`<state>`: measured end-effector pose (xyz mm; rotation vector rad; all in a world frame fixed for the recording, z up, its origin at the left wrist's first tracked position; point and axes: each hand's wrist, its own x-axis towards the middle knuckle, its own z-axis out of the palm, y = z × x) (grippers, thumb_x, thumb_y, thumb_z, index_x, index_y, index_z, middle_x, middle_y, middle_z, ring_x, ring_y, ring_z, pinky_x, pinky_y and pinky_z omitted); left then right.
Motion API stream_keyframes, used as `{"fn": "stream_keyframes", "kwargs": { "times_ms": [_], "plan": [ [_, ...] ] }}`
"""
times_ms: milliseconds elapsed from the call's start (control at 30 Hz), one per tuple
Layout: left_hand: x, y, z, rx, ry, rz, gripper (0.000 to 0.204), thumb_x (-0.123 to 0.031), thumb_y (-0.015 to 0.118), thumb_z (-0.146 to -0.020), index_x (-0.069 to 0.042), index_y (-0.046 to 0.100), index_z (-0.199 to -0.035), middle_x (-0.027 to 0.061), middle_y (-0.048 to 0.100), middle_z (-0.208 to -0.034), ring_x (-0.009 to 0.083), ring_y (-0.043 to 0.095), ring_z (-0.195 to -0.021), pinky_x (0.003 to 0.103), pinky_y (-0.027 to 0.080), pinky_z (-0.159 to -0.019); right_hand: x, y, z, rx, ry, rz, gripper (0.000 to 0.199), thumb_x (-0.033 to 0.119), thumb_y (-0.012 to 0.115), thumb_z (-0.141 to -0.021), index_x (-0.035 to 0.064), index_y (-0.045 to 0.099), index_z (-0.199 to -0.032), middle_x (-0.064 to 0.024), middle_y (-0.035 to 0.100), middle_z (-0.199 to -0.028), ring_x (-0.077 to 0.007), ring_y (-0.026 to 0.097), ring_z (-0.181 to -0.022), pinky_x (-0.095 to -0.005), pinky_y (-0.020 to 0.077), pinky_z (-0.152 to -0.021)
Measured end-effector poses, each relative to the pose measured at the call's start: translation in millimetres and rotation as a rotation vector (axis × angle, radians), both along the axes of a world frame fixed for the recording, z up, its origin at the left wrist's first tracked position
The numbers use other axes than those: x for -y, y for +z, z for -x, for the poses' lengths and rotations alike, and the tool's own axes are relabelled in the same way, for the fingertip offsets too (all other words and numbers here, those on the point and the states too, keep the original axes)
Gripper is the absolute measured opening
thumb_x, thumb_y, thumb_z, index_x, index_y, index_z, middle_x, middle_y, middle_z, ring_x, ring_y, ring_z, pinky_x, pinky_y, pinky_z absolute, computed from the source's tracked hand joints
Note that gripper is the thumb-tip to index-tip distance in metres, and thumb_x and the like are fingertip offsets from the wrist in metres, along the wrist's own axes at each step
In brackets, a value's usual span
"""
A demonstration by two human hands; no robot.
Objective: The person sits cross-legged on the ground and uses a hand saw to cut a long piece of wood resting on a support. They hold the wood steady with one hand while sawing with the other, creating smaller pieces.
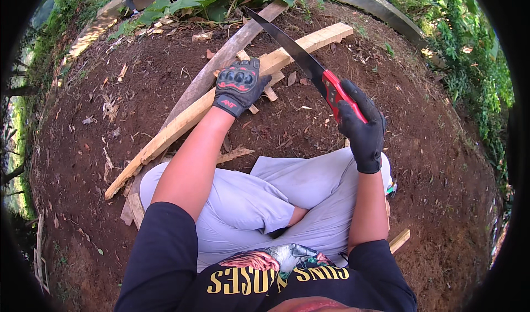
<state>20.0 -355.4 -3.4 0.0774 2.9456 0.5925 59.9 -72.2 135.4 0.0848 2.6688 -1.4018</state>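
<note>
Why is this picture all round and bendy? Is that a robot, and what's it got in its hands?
No robot here! A person sits cross-legged, wearing light grey trousers. The one picture comes from a camera on their head, looking down. Its very wide lens bends straight edges and makes the round shape.

The left hand, in a black-and-red padded glove, rests on a long, pale wooden plank. The right hand, in a dark glove, holds a curved, dark-bladed cutting tool by its red handle. On the brown soil there's also a greyish-brown wooden board.
</note>
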Motion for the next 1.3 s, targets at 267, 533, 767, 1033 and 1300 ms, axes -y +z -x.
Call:
{"fn": "stream_keyframes", "kwargs": {
  "times_ms": [267, 533, 767, 1033, 1300],
  "plan": [
    [-1.8, -31.3, -2.3, -0.299, 0.016, 0.114, 0.034, -0.024, 0.070, -0.092, -0.005, 0.070, -0.119, 0.0174, 0.072, -0.112, 0.0354, 0.072, -0.107, 0.048, 0.059, -0.092, 17.3, 9.2, -6.5, -0.068, 0.134, -0.079, 0.050, 0.020, 0.076, -0.099, 0.0095, 0.070, -0.148, -0.0163, 0.075, -0.141, -0.0292, 0.073, -0.127, -0.0416, 0.0549, -0.109],
    [-4.5, -24.7, 4.8, -0.080, 0.117, 0.070, 0.046, -0.023, 0.075, -0.085, -0.003, 0.070, -0.126, 0.0212, 0.071, -0.124, 0.0388, 0.069, -0.118, 0.050, 0.057, -0.100, 1.2, 7.8, -25.7, -0.102, 0.167, -0.075, 0.054, 0.022, 0.074, -0.100, 0.0086, 0.067, -0.152, -0.0175, 0.070, -0.149, -0.0279, 0.069, -0.133, -0.0414, 0.0527, -0.112],
    [-9.0, -46.6, 3.5, -0.071, 0.149, -0.032, 0.047, -0.022, 0.070, -0.090, 0.001, 0.065, -0.130, 0.0227, 0.072, -0.125, 0.0392, 0.071, -0.119, 0.051, 0.056, -0.103, -0.9, 36.0, -37.4, 0.030, 0.020, -0.050, 0.052, 0.018, 0.073, -0.102, 0.0078, 0.067, -0.152, -0.0093, 0.077, -0.130, -0.0097, 0.066, -0.086, -0.0286, 0.0566, -0.076],
    [-8.4, -57.9, -1.1, -0.204, 0.141, -0.003, 0.047, -0.021, 0.065, -0.092, 0.003, 0.067, -0.133, 0.0211, 0.074, -0.120, 0.0354, 0.073, -0.110, 0.049, 0.057, -0.096, -5.6, 77.0, -35.2, 0.006, 0.115, -0.185, 0.047, 0.017, 0.073, -0.102, 0.0066, 0.071, -0.148, -0.0053, 0.079, -0.116, -0.0069, 0.062, -0.074, -0.0265, 0.0533, -0.069],
    [-14.4, -60.3, -2.9, -0.237, 0.157, -0.004, 0.038, -0.019, 0.065, -0.093, -0.001, 0.069, -0.126, 0.0187, 0.075, -0.112, 0.0338, 0.075, -0.104, 0.047, 0.058, -0.093, 56.3, -15.1, 40.0, -0.154, 0.298, -0.233, 0.042, 0.021, 0.073, -0.104, 0.0081, 0.072, -0.145, -0.0180, 0.076, -0.140, -0.0293, 0.072, -0.132, -0.0408, 0.0526, -0.113]
  ]
}}
